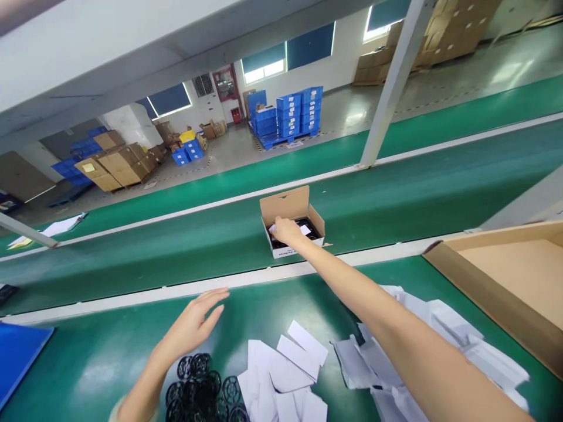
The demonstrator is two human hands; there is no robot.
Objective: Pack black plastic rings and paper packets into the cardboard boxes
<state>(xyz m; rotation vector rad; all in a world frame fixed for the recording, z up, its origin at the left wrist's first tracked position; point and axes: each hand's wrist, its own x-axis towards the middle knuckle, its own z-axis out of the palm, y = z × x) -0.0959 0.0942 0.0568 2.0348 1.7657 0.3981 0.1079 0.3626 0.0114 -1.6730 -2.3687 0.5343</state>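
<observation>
My right hand (287, 230) reaches out over the green belt into a small open cardboard box (292, 209) with black contents. Its fingers are curled on a small white paper slip (305, 230) at the box's top. My left hand (196, 320) hovers flat and open above the near green table, holding nothing. Just below it lies a heap of black round wheel-like parts (200, 390). Loose white paper slips (285, 369) are scattered between my two arms.
A pile of white plastic bags (440, 334) lies under my right forearm. A large open carton (514, 281) stands at the right. A blue tray (17, 351) sits at the left edge. A white post (391, 88) rises beyond the belt.
</observation>
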